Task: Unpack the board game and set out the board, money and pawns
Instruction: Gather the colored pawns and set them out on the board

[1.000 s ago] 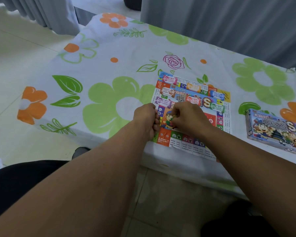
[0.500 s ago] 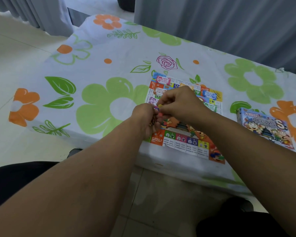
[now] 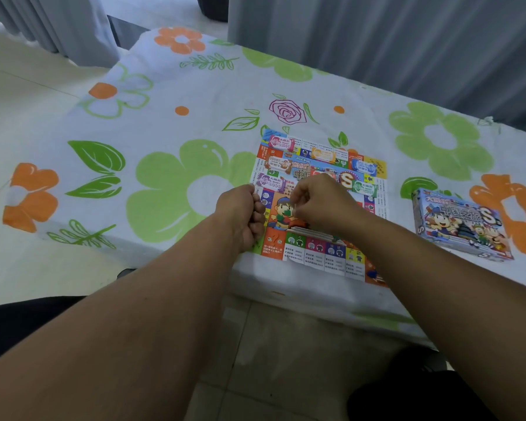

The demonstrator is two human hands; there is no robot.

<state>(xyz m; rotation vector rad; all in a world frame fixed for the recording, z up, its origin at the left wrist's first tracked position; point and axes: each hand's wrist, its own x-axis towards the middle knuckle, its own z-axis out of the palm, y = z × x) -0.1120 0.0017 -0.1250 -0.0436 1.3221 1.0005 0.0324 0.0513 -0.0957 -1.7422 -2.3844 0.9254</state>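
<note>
Left grip (image 3: pixel 242 214) is curled into a tight fist with its knuckles at the left edge of the board (image 3: pixel 331 253). Whether anything sits inside the fist cannot be seen. Right grip (image 3: pixel 319 205) hovers just beside it over the middle of the board, fingers bent, with thumb and forefinger drawn together above the printed cartoon figure. What they pinch, if anything, is too small to tell.

The board lies flat and unfolded at centre frame on the bench (image 3: pixel 164 117), which is covered by a flowered cloth. Its lower edge droops slightly over the bench front. Money notes (image 3: pixel 281 143) are spread singly across the board's upper half: pink, brown, purple, orange, blue and green. A thin stack of cards (image 3: pixel 301 230) lies under the right wrist. A small blue piece (image 3: pixel 372 273) sits near the board's lower right corner. The box (image 3: pixel 462 223) rests closed at right of frame, well apart from the board.
</note>
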